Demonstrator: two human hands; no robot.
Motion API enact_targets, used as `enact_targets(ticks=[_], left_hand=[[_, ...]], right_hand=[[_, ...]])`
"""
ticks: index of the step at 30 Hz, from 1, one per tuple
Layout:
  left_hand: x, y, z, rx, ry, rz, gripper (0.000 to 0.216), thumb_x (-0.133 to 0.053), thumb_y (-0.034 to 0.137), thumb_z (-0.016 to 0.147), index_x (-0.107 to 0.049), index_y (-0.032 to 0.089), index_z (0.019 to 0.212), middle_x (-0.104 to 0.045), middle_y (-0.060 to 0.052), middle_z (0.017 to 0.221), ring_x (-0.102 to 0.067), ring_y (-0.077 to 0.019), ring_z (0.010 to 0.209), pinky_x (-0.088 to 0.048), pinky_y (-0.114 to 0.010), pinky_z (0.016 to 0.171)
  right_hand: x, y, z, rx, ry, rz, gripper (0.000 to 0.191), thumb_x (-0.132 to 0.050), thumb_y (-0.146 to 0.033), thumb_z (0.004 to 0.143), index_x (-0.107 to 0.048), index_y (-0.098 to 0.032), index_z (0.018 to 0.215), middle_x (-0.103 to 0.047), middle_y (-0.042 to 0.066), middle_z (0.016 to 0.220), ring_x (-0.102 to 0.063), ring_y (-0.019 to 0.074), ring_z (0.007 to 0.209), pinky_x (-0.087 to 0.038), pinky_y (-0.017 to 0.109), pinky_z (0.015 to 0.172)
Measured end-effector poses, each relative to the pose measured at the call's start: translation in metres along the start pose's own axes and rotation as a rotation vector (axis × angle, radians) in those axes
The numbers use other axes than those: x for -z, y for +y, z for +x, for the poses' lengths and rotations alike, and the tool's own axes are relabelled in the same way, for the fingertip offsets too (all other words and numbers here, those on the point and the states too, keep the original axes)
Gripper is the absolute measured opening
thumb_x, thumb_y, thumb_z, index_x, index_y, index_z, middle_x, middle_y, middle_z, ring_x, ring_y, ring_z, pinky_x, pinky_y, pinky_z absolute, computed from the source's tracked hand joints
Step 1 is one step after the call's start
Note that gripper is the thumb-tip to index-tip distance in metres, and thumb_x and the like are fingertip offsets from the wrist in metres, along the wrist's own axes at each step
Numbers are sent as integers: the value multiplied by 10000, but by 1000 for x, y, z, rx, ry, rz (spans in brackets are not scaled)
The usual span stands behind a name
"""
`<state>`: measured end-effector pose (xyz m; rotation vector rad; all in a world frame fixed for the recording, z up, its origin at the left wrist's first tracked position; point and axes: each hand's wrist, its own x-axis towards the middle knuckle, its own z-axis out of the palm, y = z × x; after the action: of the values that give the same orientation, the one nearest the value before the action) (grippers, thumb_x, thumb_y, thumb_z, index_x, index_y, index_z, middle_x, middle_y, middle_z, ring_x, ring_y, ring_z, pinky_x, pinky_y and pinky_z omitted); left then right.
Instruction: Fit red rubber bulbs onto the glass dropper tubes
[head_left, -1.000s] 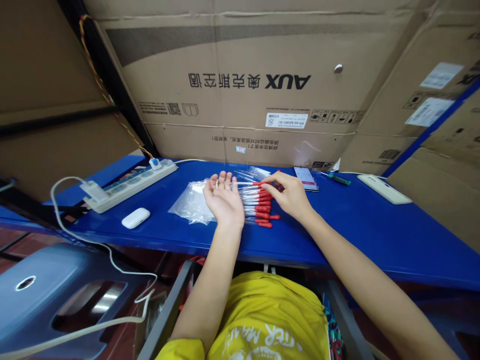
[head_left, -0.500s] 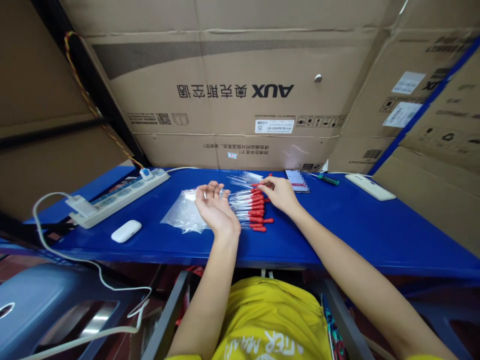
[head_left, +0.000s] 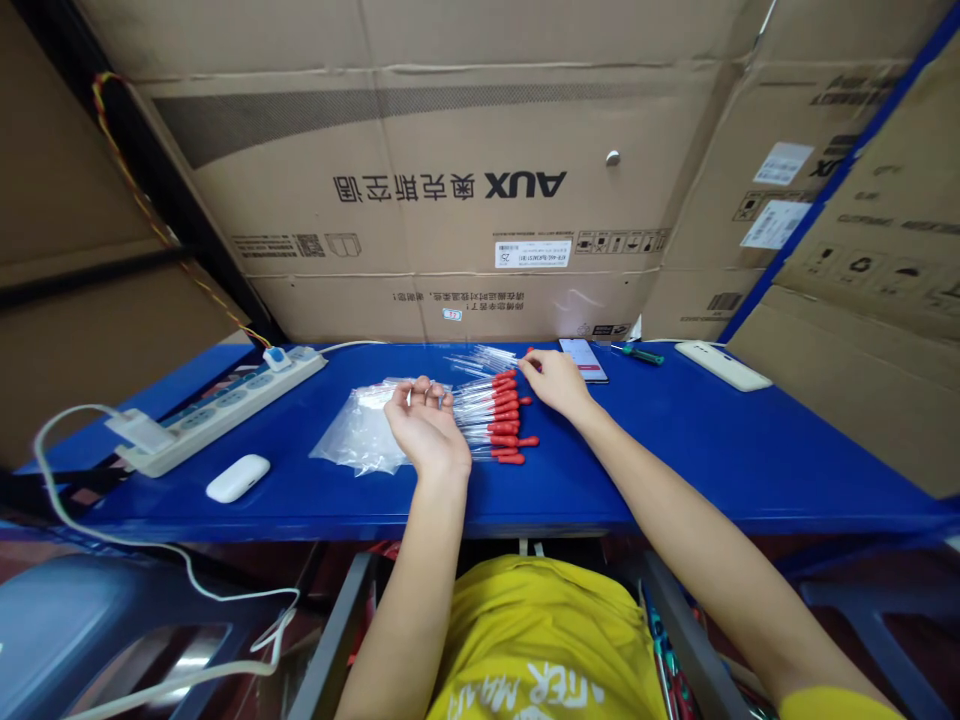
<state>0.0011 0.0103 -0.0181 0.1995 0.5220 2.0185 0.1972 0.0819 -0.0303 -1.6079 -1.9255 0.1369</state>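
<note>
Several glass droppers with red rubber bulbs (head_left: 504, 412) lie side by side on the blue table, bulbs to the right. Behind them is a loose pile of thin clear glass tubes (head_left: 491, 358). My right hand (head_left: 559, 382) is at the right end of this pile, its thumb and fingertips closed together; what is between them is too small to make out. A red bulb (head_left: 531, 351) shows just behind those fingers. My left hand (head_left: 429, 425) is palm up over a clear plastic bag (head_left: 352, 432), fingers loosely curled and apart, covering part of the bag and the droppers' left ends.
To the left are a white power strip (head_left: 225, 405) with plugs and a white earbud case (head_left: 238, 478). A phone (head_left: 583, 360), a green-handled screwdriver (head_left: 641, 355) and a white power bank-like block (head_left: 722, 366) lie at the back right. Cardboard (head_left: 420, 120) walls the rear.
My right fingertips have shifted from beside a red bulb to the ends of the glass tubes. My left fingers have curled in slightly. The whole view has shifted a little.
</note>
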Motion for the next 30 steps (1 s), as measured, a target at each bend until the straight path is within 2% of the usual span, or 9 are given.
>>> enact_targets(ticks=[4,7,10,13,16,25,30], left_hand=[[-2,2,4,161,-61,-23,284,-621,296,983,-398,230,820,-448,87,649,-446,-76,502,-342,-217,531],[-7,3,1,251,-74,-59,445,-720,323,983,-343,227,768,-383,112,585,-376,-52,442,-304,-200,477],[-12,5,-2,269,-29,-98,512,-751,362,996,-332,220,739,-353,117,550,-341,-44,410,-289,-192,438],[-14,6,-4,254,-4,-97,536,-751,401,1008,-334,217,725,-338,117,539,-322,-39,392,-283,-189,416],[-13,6,-4,265,-9,-62,517,-767,412,1000,-367,215,738,-338,122,540,-315,-33,382,-277,-182,406],[-15,5,-7,354,-3,-52,439,-645,349,1072,-380,214,749,-355,114,539,-323,-43,386,-284,-177,410],[-17,6,-8,377,8,-38,435,-623,317,1074,-365,216,740,-327,114,531,-313,-47,384,-278,-179,409]], right_hand=[[23,19,4,-69,69,-114,261,-597,-239,1010,-837,-218,1110,-849,102,1080,-761,279,1026,-513,335,852],[37,33,3,-84,-9,-180,224,-640,-271,998,-838,-259,1104,-839,72,1112,-752,261,1038,-502,324,859],[42,36,1,-68,-107,-180,204,-692,-403,990,-835,-285,1073,-831,41,1060,-742,238,985,-483,305,804],[42,28,-3,-41,-166,-206,247,-757,-494,936,-820,-290,1059,-820,27,997,-732,243,941,-459,306,739],[37,18,-7,-15,-216,-285,268,-786,-498,912,-800,-278,1065,-812,45,1001,-729,261,952,-469,318,756],[28,1,-13,28,-294,-432,298,-672,-278,966,-739,-215,1250,-795,151,1155,-738,342,1091,-509,388,882],[28,-3,-16,41,-287,-436,278,-650,-233,947,-763,-198,1198,-793,169,1151,-743,360,1088,-510,395,861]])
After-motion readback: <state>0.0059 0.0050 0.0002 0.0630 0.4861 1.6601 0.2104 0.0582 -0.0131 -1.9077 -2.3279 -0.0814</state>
